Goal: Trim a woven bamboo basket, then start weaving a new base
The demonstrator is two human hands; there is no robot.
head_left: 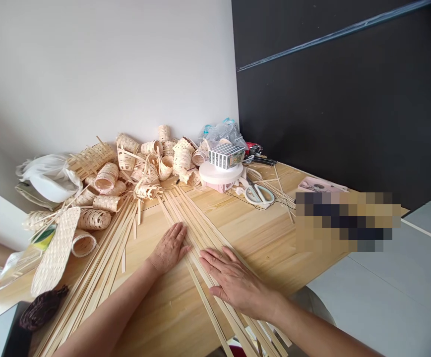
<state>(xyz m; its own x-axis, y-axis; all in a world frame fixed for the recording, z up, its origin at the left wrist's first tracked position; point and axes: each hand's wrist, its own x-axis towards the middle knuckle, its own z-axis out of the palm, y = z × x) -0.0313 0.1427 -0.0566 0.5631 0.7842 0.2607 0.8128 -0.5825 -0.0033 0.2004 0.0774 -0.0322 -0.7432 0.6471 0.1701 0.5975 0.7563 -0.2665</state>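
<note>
Bamboo strips (204, 238) lie in long, flat, pale bundles on the desk (275, 238), their long axis running from the desk's back edge toward its near edge and fanning slightly apart. One bundle sits under the hands, and a second angles toward the near left corner. The strips are narrow, straight and unwoven, with a few loose pieces lying apart.

The light wood desk meets a white wall (107, 74) at the back, and a black panel (330, 99) stands along its right side. Grey floor (386, 292) shows beyond the right edge. A heap of woven bamboo baskets (144, 163) fills the back left corner, beside a white plastic bag (47, 178) and a flat woven mat (55, 253). Toward the back edge, a white round turntable (220, 173) carries a small striped box (226, 156). White-handled scissors (258, 194) lie in front of it. A pixelated patch (347, 220) hides part of the desk's right side.

The left hand (168, 248) and right hand (235, 282) both rest palm down on the strips. Their fingers (215, 260) lie flat and slightly spread, holding nothing in a grip.
</note>
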